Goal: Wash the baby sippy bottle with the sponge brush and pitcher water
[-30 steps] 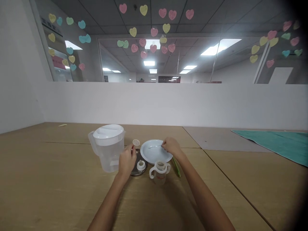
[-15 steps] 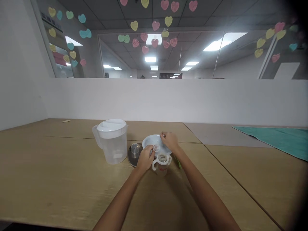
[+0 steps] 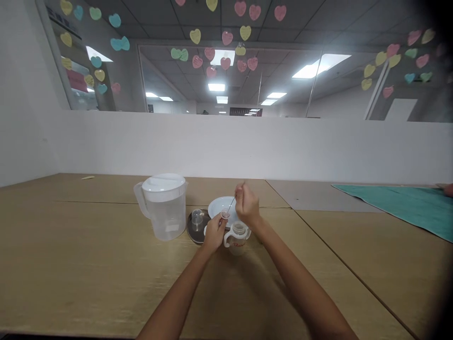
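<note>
My left hand (image 3: pixel 214 234) is closed on a small, pale, round ring-shaped bottle part (image 3: pixel 225 215), held up over the near edge of a white bowl (image 3: pixel 216 203). My right hand (image 3: pixel 247 205) grips a thin metal rod (image 3: pixel 231 204) that slants down with its lower end at the round part. Whether the tip is inside it, I cannot tell. Just below both hands stands a clear baby bottle (image 3: pixel 238 241) with two white handles, red print and an uncovered mouth. A clear domed cap (image 3: pixel 197 219) sits on a dark round tray (image 3: pixel 193 237) left of my left hand.
A large translucent lidded pitcher (image 3: pixel 165 212) stands left of the tray. A green cloth (image 3: pixel 399 203) lies at the far right, with what looks like part of a person's hand (image 3: pixel 448 190) at its edge. A white wall (image 3: pixel 198 146) rises behind the table.
My right hand has lifted from the bowl, and the thin rod now shows in it, pointed at the round part. My left hand has shifted slightly, tilting that part. A hand-like shape appears at far right.
</note>
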Available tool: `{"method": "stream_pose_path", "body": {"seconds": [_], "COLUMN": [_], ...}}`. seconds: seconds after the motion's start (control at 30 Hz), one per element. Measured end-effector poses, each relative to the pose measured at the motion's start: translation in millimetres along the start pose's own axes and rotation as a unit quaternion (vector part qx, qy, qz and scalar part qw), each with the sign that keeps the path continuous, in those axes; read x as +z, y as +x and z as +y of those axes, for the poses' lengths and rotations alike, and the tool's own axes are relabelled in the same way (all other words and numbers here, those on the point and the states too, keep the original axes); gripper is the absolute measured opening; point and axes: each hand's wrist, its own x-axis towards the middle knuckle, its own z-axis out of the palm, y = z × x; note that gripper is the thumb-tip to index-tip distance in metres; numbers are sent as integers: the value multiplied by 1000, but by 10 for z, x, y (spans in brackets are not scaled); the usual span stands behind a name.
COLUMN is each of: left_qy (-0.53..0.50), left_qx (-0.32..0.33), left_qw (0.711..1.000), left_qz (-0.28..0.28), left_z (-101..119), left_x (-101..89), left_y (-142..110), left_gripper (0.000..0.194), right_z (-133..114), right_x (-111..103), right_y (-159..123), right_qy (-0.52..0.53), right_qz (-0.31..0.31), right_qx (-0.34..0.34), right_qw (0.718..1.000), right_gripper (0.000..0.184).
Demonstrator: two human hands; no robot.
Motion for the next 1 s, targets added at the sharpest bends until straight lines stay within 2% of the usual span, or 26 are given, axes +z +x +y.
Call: {"method": "stream_pose_path", "body": {"seconds": [0.07,0.13,0.33,0.6,1.0], "left_qy": [-5,1,-1,-7,-71], "left_qx": [7,11,15,0,-20], "left_qw": [1000,1000,1000,1000,997], "left_qz": [0,-2,1,20,17], "left_z": [6,14,-1,-21,-21], "left_x": [-4,-5,-3,24,16], "left_y": [3,6,12,18,30], "left_gripper": [35,36,36,33,26], "right_z": [15,44,50,85,104], "right_x": [73,126,147,149,33], "right_y": [-52,-84,-107,-96,-70], "right_qy": [-42,-68,-21,-18,-60], "right_qz": [-18,-30,-58,-50,-81], "right_qx": [-68,-95,-16,-48,-26], "right_qw": [997,993,998,997,995], "right_gripper": [33,34,35,34,41]}}
